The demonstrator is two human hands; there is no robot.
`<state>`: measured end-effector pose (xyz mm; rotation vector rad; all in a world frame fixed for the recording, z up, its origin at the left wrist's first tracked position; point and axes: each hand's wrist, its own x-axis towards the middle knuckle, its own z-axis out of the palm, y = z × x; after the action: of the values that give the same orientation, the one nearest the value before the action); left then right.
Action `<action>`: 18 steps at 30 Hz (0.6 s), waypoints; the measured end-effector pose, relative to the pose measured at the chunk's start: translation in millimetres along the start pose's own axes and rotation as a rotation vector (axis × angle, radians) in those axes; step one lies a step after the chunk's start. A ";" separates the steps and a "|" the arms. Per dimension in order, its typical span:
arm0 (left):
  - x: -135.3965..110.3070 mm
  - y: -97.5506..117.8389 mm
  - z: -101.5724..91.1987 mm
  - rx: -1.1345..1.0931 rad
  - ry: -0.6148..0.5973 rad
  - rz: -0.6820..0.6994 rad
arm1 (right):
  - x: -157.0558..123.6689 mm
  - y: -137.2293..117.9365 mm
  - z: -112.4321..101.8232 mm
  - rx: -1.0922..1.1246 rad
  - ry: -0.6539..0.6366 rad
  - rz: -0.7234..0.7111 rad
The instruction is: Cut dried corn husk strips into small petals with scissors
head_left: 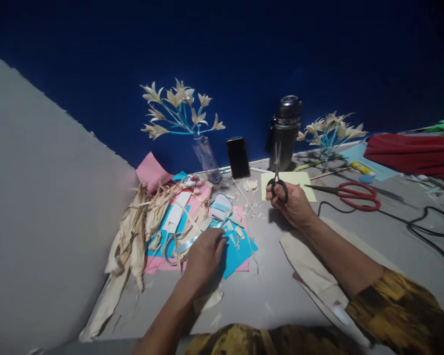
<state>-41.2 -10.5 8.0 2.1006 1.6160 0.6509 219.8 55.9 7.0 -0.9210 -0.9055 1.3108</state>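
Note:
My right hand [292,204] is closed around the black handles of small scissors [277,182], whose blades point upward. My left hand [206,252] is low over blue paper [240,251] strewn with pale husk scraps [239,231]. Its fingers are curled, and what they hold, if anything, is hidden. Beside that hand lie a roll of tape [168,249] and a shiny light-blue ribbon [187,245]. Just beyond it is a small white-and-blue packet [221,206]. Dried corn husks [133,241] are piled to the left, over pink and blue sheets.
Husk flowers [181,98] stand in a clear vase [207,158] at the back, near an upright phone [238,158] and a flask [285,133]. Red-handled scissors [358,196], a black cable [425,227] and a second flower bunch [331,130] are on the right.

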 end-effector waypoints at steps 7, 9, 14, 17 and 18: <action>52.3 15.3 26.8 0.307 -0.076 0.166 | -0.9 4.5 1.6 -0.085 -0.018 0.006; 56.6 14.5 26.3 0.032 -0.017 0.123 | -0.4 4.7 1.4 -0.090 -0.017 0.011; 48.0 26.0 13.6 -0.881 -0.203 -0.311 | -4.9 9.3 5.7 -0.117 -0.106 0.099; 42.0 37.2 10.1 -1.023 -0.250 -0.378 | -14.0 12.9 12.3 -0.137 -0.249 0.190; 40.7 39.4 10.6 -1.017 -0.249 -0.381 | -17.3 14.0 14.6 -0.139 -0.277 0.209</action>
<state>4.6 18.9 27.0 1.0537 1.1165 0.8000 200.2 39.7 -0.9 -0.9763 -1.1500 1.5978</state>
